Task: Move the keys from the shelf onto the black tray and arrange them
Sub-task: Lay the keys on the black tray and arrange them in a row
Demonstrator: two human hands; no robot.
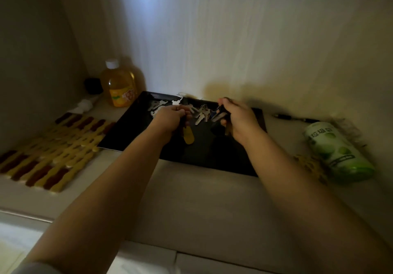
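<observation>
Over black tray (127,133), dim: left hand (170,118) grips yellow-tagged key (188,137); right hand (238,120) clasps dark keys (220,116), half-hidden.

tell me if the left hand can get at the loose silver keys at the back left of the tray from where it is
Probably yes. The left hand is already over the black tray, right beside those silver keys, with nothing between them. But its fingers are closed on a key with a yellow tag, so it would likely need to set that down first.

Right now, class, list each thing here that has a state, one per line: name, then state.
Left hand: closed on a yellow-tagged key.
Right hand: closed on a dark-headed key bunch.
Loose keys: lying on the black tray.
Bottle: upright, capped.
Green roll: lying on its side.
</observation>
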